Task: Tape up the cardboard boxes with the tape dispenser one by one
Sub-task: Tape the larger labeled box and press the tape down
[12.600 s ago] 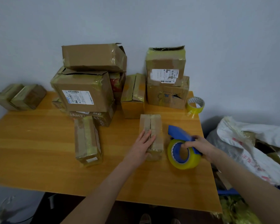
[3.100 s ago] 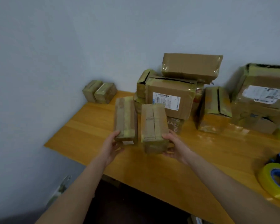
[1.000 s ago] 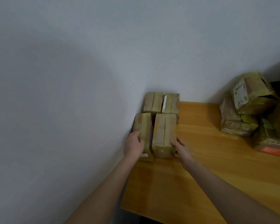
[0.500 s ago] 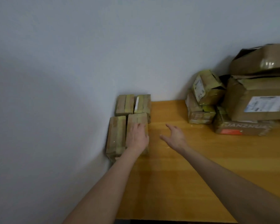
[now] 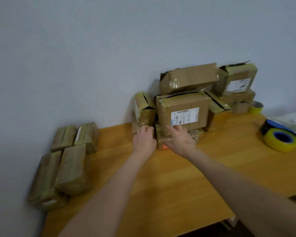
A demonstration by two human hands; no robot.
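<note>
A plain, pale grey-blue wall [image 5: 96, 53] is seen behind, unmarked and lit dimly and evenly; a wooden table [image 5: 169, 182] with an orange-brown grained top is set against it; the table's left edge is met by the same pale surface; a soft sheen is shown on the top; shadow is seen beneath the front edge.

taped boxes [image 5: 65, 161]: left edge of table [image 5: 169, 185], against wall [image 5: 92, 65] | box stack [image 5: 183, 115]: rear centre | tape dispenser [image 5: 280, 137]: right

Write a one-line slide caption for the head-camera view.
Left hand and right hand reach the stacked cardboard boxes by the wall; four taped boxes lie left, tape dispenser idle right.
</note>
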